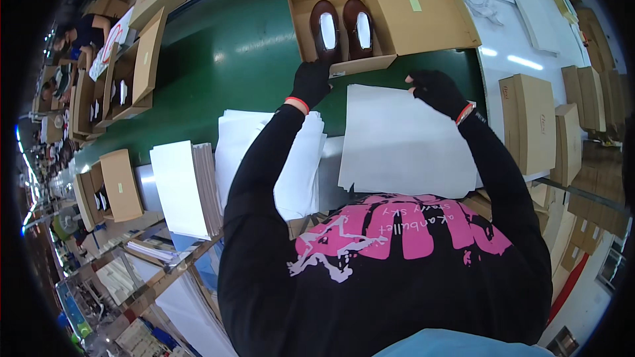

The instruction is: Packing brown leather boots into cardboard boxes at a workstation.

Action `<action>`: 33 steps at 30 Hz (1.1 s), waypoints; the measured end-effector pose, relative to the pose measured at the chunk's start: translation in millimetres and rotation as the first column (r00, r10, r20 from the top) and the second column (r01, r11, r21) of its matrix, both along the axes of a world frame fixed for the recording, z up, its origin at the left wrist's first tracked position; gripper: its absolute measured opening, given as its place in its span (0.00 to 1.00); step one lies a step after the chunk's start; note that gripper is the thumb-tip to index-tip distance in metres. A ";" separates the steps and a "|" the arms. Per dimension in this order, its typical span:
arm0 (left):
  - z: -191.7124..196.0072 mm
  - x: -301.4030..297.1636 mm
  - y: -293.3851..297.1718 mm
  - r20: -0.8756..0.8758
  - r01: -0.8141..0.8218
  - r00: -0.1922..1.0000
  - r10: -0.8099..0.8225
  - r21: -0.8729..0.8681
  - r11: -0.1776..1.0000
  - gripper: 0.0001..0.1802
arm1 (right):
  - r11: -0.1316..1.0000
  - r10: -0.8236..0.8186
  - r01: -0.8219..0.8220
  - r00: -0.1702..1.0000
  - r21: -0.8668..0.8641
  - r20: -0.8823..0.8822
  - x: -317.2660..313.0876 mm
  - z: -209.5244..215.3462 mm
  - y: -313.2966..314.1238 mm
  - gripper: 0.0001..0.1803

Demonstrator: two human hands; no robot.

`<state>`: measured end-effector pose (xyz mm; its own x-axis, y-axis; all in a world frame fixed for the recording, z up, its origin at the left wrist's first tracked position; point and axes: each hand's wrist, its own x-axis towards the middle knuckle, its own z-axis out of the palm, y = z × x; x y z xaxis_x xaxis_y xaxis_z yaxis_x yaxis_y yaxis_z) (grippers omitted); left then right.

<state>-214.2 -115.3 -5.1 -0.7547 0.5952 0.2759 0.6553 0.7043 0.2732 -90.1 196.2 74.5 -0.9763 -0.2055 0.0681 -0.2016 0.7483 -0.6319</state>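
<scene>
Shoes (351, 26) sitting in an open box (364, 65) on the green surface (225, 53). Left hand (311, 84)'s at its near edge, right hand (438, 92)'s by the paper (407, 142), can't tell if either's gripping.

Glossy shoes (357, 10) — matt cardboard box (368, 65)

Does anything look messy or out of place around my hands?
Slightly: the white paper stack by your left forearm has sheets fanned out with uneven edges, unlike the neater stack farther left. The brown shoes sit side by side in their open box.
</scene>
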 end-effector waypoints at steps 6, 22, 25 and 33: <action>-26.8 -27.5 11.2 0.057 0.038 0.998 -0.030 -0.143 0.989 0.15 | 0.993 -0.085 0.093 0.990 -0.074 0.108 58.9 5.2 -25.8 0.15; 93.0 213.0 -28.8 0.748 -0.165 0.656 -0.102 0.274 0.948 0.11 | 0.897 -0.358 0.401 0.905 -0.185 0.230 138.2 27.1 -45.8 0.24; 99.2 196.4 7.2 0.272 -0.159 0.961 0.057 0.370 0.916 0.33 | 0.940 -0.308 0.313 0.950 -0.136 0.055 129.5 -12.4 -50.5 0.37; 42.4 158.3 44.9 0.567 -0.270 0.810 0.151 0.132 0.954 0.53 | 0.979 -0.196 0.203 0.915 0.017 0.351 134.7 -20.6 -74.6 0.50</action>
<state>-55.9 -70.4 37.3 -0.9155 0.3822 -0.1257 0.1979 0.6997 0.6864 44.6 121.6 53.9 -0.9591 -0.0057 -0.2829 0.1872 0.7371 -0.6494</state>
